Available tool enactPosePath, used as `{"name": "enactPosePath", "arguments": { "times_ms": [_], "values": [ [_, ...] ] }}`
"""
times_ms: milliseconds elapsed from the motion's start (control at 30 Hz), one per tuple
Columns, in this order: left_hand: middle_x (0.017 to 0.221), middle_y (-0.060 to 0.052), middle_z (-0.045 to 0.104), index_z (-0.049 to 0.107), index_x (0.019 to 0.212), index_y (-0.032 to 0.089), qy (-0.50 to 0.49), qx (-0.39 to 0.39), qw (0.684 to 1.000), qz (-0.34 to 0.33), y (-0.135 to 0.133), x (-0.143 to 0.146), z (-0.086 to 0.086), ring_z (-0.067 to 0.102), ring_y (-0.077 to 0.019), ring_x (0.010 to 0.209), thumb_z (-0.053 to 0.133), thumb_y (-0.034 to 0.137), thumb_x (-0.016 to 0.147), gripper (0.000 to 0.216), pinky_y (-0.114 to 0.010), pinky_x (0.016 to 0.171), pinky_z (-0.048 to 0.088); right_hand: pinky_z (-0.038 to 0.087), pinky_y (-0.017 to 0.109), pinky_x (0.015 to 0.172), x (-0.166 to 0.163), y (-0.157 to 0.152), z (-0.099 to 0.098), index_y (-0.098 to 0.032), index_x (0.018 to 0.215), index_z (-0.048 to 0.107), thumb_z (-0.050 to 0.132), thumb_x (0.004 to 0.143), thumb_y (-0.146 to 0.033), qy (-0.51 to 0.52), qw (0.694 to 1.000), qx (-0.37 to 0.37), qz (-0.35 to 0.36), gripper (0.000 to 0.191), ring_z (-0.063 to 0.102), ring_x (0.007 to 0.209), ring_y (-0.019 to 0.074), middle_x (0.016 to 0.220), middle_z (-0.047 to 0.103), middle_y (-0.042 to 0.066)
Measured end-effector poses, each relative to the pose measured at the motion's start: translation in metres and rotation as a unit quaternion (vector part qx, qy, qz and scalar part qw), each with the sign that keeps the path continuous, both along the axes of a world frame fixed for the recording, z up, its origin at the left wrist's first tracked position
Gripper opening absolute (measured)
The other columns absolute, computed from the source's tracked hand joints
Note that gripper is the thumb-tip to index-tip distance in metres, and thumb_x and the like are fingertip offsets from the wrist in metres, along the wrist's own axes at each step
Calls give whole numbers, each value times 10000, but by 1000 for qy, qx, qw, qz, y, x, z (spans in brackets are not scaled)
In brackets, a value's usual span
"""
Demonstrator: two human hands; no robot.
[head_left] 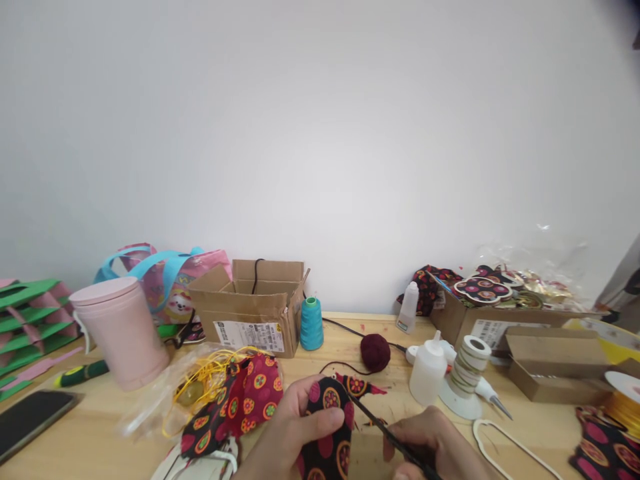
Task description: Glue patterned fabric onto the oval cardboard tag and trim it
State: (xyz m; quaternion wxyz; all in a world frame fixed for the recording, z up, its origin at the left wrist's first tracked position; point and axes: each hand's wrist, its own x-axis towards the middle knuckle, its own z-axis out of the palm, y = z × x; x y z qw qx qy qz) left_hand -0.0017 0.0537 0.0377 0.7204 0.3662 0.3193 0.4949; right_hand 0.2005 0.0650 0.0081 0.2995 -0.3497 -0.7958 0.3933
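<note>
Left hand (293,430) pinches a patterned cloth piece (327,433) in closed fingers — right hand (435,443) grips a thin dark tool (385,437), tip at the cloth, over the bench (75,447).

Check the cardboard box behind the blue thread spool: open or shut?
Open: the cardboard box has its top flaps folded outward, and a dark cord hangs over its back wall.

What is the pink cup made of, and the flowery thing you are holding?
The pink cup looks like smooth matte plastic: even colour, soft sheen, a fitted lid. The flowery piece in the left hand looks like printed cotton cloth, dull and bending softly over the fingers. The right hand holds a thin dark tool, material unclear.
</note>
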Motion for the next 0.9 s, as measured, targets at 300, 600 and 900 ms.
{"name": "enactPosePath", "arguments": {
  "times_ms": [300,600,900],
  "values": [
    [616,-46,676,645,833,144,-66,-12,998,-18,1,4,-2,632,-196,624,686,171,570,268,-322,665,473,176,209,396,-4,2,-5,-127,769,598,480,609,-695,18,996,-85,25,601,250,443,69,510,296,-66],
    [576,6,611,621,693,146,53,10,997,64,4,4,-6,523,-89,508,725,250,540,212,-205,512,396,137,209,399,-8,6,5,-111,819,538,478,518,-759,64,982,-146,96,716,217,454,62,484,285,-93],
    [607,-27,630,621,725,113,131,44,989,47,4,6,-11,532,-106,543,727,313,529,300,-203,510,383,154,207,411,-10,-1,3,-123,776,553,492,588,-710,85,985,-133,65,619,220,479,67,519,293,-75]
  ]
}}
